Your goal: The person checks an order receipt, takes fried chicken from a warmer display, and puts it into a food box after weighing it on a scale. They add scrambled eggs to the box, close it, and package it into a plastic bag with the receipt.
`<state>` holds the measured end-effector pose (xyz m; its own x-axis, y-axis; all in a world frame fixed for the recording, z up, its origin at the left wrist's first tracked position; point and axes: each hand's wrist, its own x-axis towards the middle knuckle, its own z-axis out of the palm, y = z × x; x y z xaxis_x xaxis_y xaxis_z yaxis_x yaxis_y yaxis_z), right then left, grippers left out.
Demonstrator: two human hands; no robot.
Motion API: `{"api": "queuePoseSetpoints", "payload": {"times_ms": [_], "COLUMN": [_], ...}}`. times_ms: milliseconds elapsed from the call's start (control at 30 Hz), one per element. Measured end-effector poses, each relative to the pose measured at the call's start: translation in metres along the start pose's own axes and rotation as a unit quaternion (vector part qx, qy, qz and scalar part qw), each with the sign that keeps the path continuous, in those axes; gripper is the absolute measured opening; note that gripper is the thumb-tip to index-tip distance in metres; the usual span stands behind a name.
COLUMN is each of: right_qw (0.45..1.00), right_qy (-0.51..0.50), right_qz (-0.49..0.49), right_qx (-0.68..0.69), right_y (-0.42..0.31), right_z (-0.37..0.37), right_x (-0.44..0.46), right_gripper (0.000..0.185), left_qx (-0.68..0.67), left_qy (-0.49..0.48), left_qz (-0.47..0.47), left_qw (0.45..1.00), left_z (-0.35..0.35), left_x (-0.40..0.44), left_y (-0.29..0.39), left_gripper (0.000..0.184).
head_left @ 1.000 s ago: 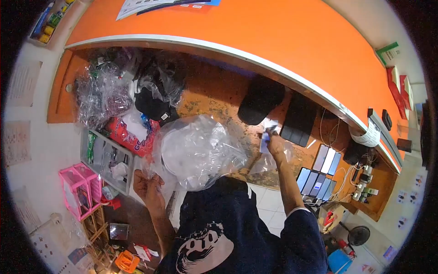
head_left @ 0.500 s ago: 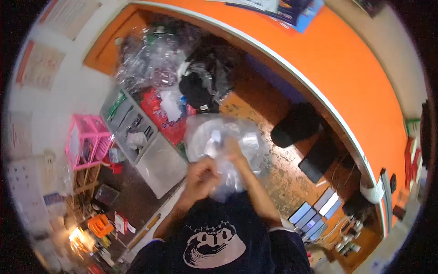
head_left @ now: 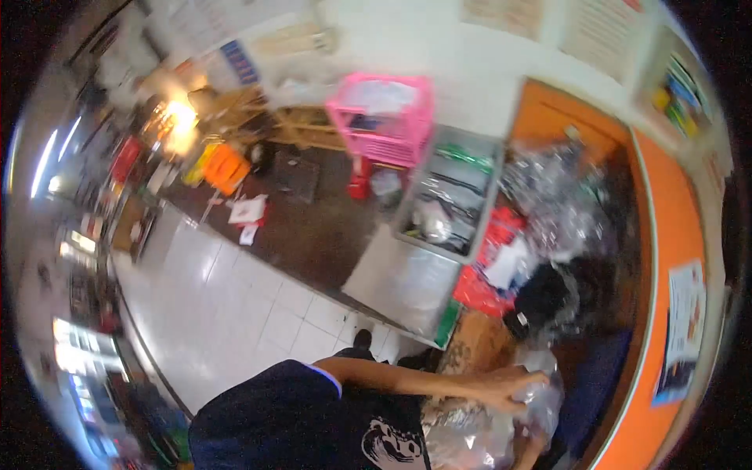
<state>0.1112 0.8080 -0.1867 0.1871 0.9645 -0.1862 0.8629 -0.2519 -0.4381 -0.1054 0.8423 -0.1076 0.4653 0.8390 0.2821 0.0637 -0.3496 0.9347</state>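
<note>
A crumpled clear plastic bag lies over the wooden counter at the lower right, partly blurred. My left hand reaches across to it, fingers bent over the plastic and gripping it. Close below, near the frame's bottom edge, is my right hand. It is smeared and partly behind the plastic, so its fingers do not show clearly. More of the clear plastic spreads in front of my shirt.
A grey divided bin holds packets beside a pink plastic rack. Red packaging, a black bundle and heaped clear bags lie on the counter. An orange partition curves along the right. White floor tiles are at left.
My view has swung left, so the counter, bag and hands now sit at the lower right. The left arm stretches farther across; both hands remain at the plastic bag.
</note>
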Motion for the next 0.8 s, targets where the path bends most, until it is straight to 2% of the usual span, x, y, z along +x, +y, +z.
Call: {"api": "queuePoseSetpoints", "payload": {"times_ms": [67, 133, 200, 267, 300, 400, 433, 467, 500, 567, 600, 633, 667, 700, 733, 767, 800], "right_qw": [0.998, 0.994, 0.987, 0.972, 0.963, 0.939, 0.947, 0.963, 0.988, 0.965, 0.937, 0.946, 0.981, 0.926, 0.894, 0.89, 0.858], "right_qy": [0.032, 0.065, 0.103, 0.149, 0.17, 0.204, 0.188, 0.162, 0.145, 0.069, 0.025, -0.012, -0.071, -0.15, -0.185, -0.181, -0.161], "right_qz": [0.013, 0.03, 0.053, 0.089, 0.11, 0.161, 0.156, 0.135, -0.011, -0.063, -0.077, -0.111, -0.064, -0.086, -0.189, -0.253, -0.273], "right_qx": [-0.044, -0.081, -0.113, -0.156, -0.177, -0.225, -0.209, -0.167, 0.046, 0.244, 0.339, 0.303, 0.17, 0.336, 0.361, 0.334, 0.404], "right_y": [0.005, 0.009, 0.005, -0.008, -0.017, -0.062, -0.087, -0.12, -0.139, -0.276, -0.345, -0.389, -0.478, -0.501, -0.518, -0.554, -0.565], "right_z": [-0.013, -0.026, -0.036, -0.043, -0.045, -0.039, -0.034, -0.029, -0.02, 0.022, 0.043, 0.074, 0.072, 0.108, 0.128, 0.121, 0.139], "right_x": [0.011, 0.014, 0.008, -0.014, -0.03, -0.085, -0.104, -0.121, -0.133, -0.163, -0.177, -0.183, -0.206, -0.214, -0.217, -0.222, -0.222], "right_gripper": [0.031, 0.032, 0.033, 0.034, 0.035, 0.037, 0.038, 0.038, 0.038, 0.039, 0.042, 0.04, 0.042, 0.033, 0.035, 0.042, 0.051], "left_qx": [0.107, -0.02, -0.117, 0.023, -0.082, -0.092, -0.093, -0.092, -0.107, -0.184, -0.18, -0.167, -0.165, -0.138, -0.15, -0.154, -0.299], "left_qy": [0.035, 0.084, -0.037, 0.098, 0.069, 0.066, 0.057, 0.04, 0.034, 0.019, -0.01, -0.032, -0.023, 0.023, 0.087, 0.151, 0.253], "left_qz": [0.013, 0.007, -0.198, 0.015, -0.061, -0.078, -0.146, -0.211, -0.207, -0.181, -0.147, -0.141, -0.098, -0.092, -0.138, -0.19, -0.247], "left_qw": [0.994, 0.996, 0.973, 0.995, 0.992, 0.991, 0.983, 0.972, 0.972, 0.966, 0.973, 0.975, 0.981, 0.986, 0.975, 0.958, 0.886], "left_z": [-0.028, -0.066, -0.131, -0.115, -0.15, -0.208, -0.229, -0.25, -0.27, -0.303, -0.311, -0.32, -0.33, -0.333, -0.343, -0.358, -0.374], "left_x": [-0.013, -0.04, -0.068, -0.115, -0.137, -0.226, -0.258, -0.285, -0.304, -0.327, -0.338, -0.349, -0.359, -0.375, -0.39, -0.406, -0.42], "left_y": [-0.005, 0.004, 0.047, -0.034, -0.005, -0.022, -0.025, -0.026, -0.018, 0.013, 0.015, 0.018, 0.021, 0.018, 0.018, 0.014, 0.006], "left_gripper": [0.056, 0.069, 0.065, 0.061, 0.059, 0.061, 0.065, 0.068, 0.072, 0.081, 0.084, 0.086, 0.083, 0.062, 0.049, 0.035, 0.026]}}
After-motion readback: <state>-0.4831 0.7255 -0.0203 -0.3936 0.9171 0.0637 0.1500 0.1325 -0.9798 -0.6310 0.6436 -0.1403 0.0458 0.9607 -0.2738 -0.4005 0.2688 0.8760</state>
